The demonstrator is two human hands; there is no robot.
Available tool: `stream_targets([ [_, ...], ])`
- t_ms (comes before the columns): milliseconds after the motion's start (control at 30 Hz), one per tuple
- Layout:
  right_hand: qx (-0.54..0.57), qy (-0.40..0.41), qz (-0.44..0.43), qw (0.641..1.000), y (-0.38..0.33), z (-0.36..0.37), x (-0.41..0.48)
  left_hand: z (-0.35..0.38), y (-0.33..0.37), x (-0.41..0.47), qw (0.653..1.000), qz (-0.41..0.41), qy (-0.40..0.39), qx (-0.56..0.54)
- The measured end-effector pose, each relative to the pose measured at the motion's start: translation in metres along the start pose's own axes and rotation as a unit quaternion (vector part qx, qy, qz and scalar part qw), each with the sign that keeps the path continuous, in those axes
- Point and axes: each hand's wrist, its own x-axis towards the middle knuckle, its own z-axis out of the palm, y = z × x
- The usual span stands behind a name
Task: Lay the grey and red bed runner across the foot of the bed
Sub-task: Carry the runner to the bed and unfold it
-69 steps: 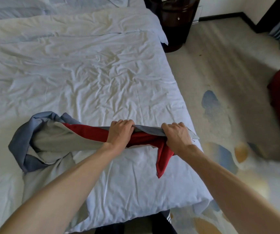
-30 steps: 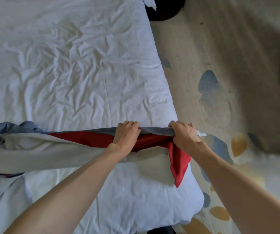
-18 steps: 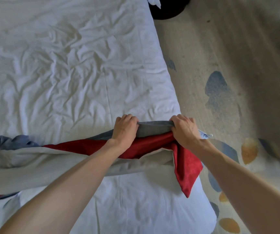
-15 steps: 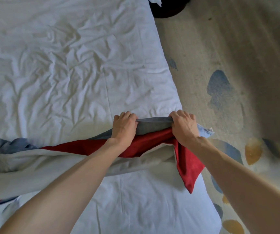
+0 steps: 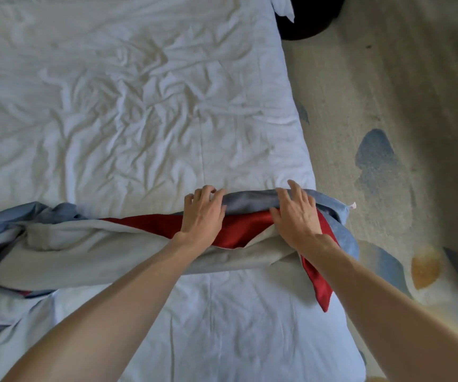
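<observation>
Near the right edge of the bed (image 5: 139,106), the bed runner (image 5: 106,244) is pressed flat by the left hand (image 5: 203,216) and right hand (image 5: 296,219). Their fingers are spread (nothing is gripped). The runner is bunched across the foot, with its red end draped over the side.

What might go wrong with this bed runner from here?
The runner lies twisted, red side showing, and bunched at its left end; smoothing it like this may set it crooked. Its red corner hangs past the bed edge by the right hand and may drag it toward the carpet.
</observation>
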Motion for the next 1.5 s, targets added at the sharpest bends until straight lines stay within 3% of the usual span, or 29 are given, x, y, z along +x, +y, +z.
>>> stream_targets([
  [200,-0.017,-0.017,-0.109,0.994,-0.06,-0.007,-0.019,-0.031,-0.031,-0.05,0.999,-0.039,0.027,-0.007],
  [767,-0.079,-0.046,-0.253,0.963,-0.267,0.041,-0.121,-0.057,-0.214,-0.252,0.981,-0.188,0.049,-0.006],
  [1100,-0.092,-0.051,-0.276,0.955,-0.414,0.075,-0.188,-0.088,-0.327,-0.348,0.977,-0.198,0.073,-0.012],
  [1500,-0.101,-0.046,-0.281,0.953,-0.484,0.094,-0.154,-0.091,-0.398,-0.326,0.979,-0.192,0.064,-0.01],
])
